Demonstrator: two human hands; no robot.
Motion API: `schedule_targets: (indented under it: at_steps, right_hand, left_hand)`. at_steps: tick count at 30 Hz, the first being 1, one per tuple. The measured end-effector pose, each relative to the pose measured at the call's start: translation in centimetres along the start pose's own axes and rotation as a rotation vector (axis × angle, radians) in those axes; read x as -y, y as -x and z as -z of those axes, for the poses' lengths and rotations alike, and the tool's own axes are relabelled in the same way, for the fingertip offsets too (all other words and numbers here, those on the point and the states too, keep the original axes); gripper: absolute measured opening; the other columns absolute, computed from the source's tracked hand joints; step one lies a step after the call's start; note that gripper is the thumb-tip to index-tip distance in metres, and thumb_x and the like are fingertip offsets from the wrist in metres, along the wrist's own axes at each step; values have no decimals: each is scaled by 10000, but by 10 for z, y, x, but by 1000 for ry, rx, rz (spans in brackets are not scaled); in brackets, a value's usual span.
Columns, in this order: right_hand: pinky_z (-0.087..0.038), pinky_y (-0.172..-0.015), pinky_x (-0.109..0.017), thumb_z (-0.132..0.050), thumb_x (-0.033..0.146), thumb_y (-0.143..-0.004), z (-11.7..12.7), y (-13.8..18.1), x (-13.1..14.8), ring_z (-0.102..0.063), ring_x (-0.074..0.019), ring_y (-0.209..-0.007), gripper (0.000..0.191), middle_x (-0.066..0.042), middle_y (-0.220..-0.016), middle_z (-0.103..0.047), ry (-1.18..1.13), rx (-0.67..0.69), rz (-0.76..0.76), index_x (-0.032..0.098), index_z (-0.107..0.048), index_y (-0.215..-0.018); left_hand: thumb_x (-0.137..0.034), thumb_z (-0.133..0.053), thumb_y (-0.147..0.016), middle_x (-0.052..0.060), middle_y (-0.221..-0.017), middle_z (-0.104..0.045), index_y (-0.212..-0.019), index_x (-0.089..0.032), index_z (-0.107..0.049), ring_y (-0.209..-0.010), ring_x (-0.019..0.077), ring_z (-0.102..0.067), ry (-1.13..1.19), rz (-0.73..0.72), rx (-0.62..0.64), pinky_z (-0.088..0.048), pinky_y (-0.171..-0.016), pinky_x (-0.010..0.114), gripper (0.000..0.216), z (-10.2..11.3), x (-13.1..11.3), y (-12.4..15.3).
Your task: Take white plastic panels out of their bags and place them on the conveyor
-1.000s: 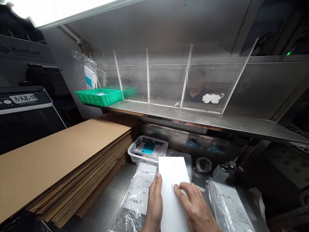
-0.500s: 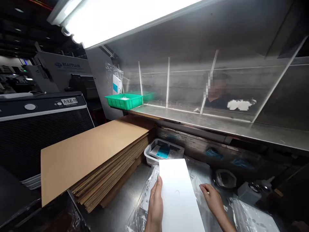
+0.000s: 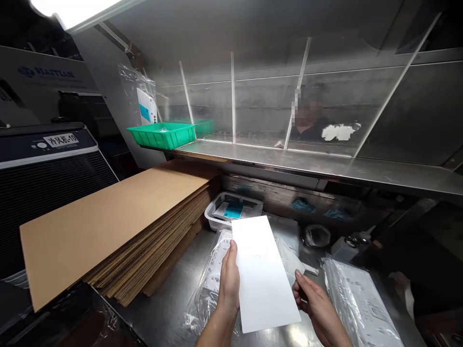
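The white panel [image 3: 265, 279], a flat, smooth rectangle with a faint round mark on its face, was to the right of the cardboard stack [image 3: 119, 217], tilted over the brushed steel bench [image 3: 166, 294]. The left hand [image 3: 229, 279] gripped it by the long edge nearer the stack, thumb laid along the margin and the fingers out of sight behind. The right hand [image 3: 318, 301], on the side of the panel away from the stack, had its fingers curled in and its thumb near a cloudy, limp film [image 3: 287, 260]; whether it pinched anything could not be told. The stack itself was made of thin, stiff brown sheets, smooth on top and ragged along the layered edges. Between it and the panel lay a pale moulded part in a crinkled clear bag [image 3: 215, 260]; a second bagged part [image 3: 365, 299], glossy with folds, lay much farther to the stack's right. Just right of the stack's far end sat a translucent plastic tub [image 3: 213, 221] with rounded corners. Above that far end, a ribbed green tray [image 3: 155, 140] rested on a dull metal shelf [image 3: 289, 160].
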State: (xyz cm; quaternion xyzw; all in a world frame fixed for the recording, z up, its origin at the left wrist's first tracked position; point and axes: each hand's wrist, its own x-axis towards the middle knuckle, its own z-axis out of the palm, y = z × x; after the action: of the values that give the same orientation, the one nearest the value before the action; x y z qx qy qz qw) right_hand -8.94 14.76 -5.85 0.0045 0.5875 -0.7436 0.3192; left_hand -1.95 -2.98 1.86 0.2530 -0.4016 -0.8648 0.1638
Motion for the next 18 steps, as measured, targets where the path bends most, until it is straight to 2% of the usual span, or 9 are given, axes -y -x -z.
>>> schedule_targets:
  at_steps: [2,4,6,8,11,13,16,18]
  right_hand:
    - [-386,-515,-207,-605,563,-740,-9,12,8,-446,-102,-561,386,20,-634,-500,-77,-9,-22,182,-549,-709]
    - [-433,-530,-230,-593,586,-735,-21,23,16,-522,-138,-636,419,-7,-730,-570,-109,-20,-29,201,-604,-901]
    - [-477,-586,-269,-578,597,-742,-33,30,21,-583,-189,-748,530,-43,-869,-628,-112,-16,-30,218,-573,-1112]
    - [-494,-667,-295,-605,565,-741,-43,32,23,-604,-225,-844,584,-71,-968,-648,-111,13,14,207,-538,-1197]
    - [-501,-713,-309,-629,533,-741,-49,28,19,-612,-252,-898,616,-94,-1009,-655,-169,21,82,167,-516,-1223]
    - [-512,-698,-319,-618,550,-741,-48,23,14,-623,-259,-888,615,-91,-979,-665,-236,-18,61,150,-526,-1199]
    - [-525,-648,-325,-642,588,-690,-43,15,9,-641,-273,-828,586,-83,-845,-683,-284,-108,-5,126,-612,-1050]
    - [-527,-605,-326,-658,617,-647,-42,13,8,-648,-279,-772,582,-78,-747,-676,-291,-136,-49,118,-652,-947]
  left_hand:
    - [-559,-523,-790,122,-878,-695,-1146,-100,-566,-806,249,-659,-3,-28,6,-518,-722,333,582,0,2,0]
    - [-551,-519,-797,115,-919,-691,-1180,-123,-542,-823,242,-656,-8,-35,20,-514,-735,327,576,-1,3,2]
    - [-542,-513,-805,108,-978,-680,-1204,-149,-522,-853,238,-651,-29,-44,36,-509,-757,323,560,-6,3,5]
    - [-510,-529,-810,105,-1068,-654,-1237,-176,-490,-911,241,-638,-73,-60,69,-499,-798,326,543,-14,0,11]
    - [-447,-564,-810,105,-1245,-557,-1343,-234,-356,-1048,259,-584,-136,-83,120,-465,-887,354,610,-25,-5,27]
    - [-465,-607,-770,103,-1335,-475,-1388,-247,-277,-1141,281,-520,-168,-104,196,-424,-955,378,734,-25,-1,39]
    - [-545,-701,-629,92,-1385,-412,-1394,-220,-296,-1227,323,-428,-336,-143,368,-365,-1023,386,925,-16,21,53]
    - [-559,-668,-658,74,-1371,-432,-1376,-245,-340,-1243,338,-405,-502,-158,397,-369,-1021,404,850,-11,39,58]
